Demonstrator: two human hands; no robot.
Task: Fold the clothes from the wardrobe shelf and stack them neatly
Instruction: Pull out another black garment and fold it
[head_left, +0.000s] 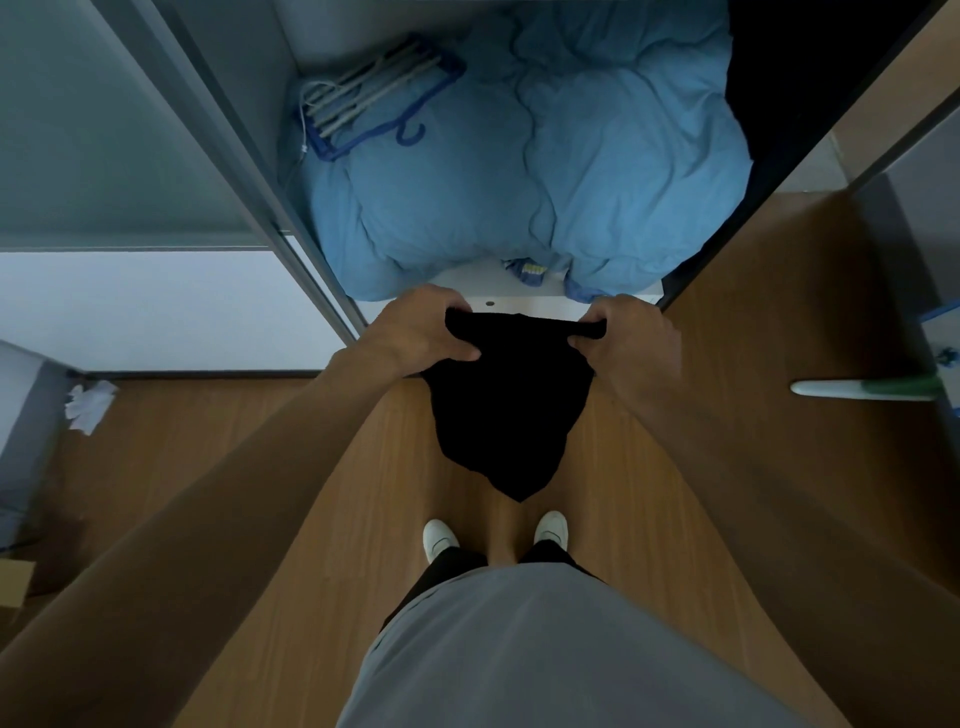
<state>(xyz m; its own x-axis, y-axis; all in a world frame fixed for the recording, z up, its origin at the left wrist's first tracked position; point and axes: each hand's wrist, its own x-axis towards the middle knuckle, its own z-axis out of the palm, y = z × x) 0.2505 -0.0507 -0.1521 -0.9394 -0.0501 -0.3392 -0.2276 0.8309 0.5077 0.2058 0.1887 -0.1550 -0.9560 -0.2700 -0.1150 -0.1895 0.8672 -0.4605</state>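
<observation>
A black garment (506, 410) hangs in front of me over the wooden floor, narrowing to a point near my feet. My left hand (421, 332) grips its top left corner, fingers curled over the edge and thumb underneath. My right hand (628, 335) grips the top right corner the same way. The top edge is stretched between both hands, just in front of the white wardrobe shelf (488, 283). A bulky light blue duvet (571, 156) fills the shelf behind.
Blue and grey hangers (374, 96) lie on the duvet's left side. A small patterned item (527, 270) peeks out under the duvet. Dark clothing (810, 78) hangs at the right. Wardrobe door frames flank the opening. Crumpled white paper (88, 405) lies on the floor at left.
</observation>
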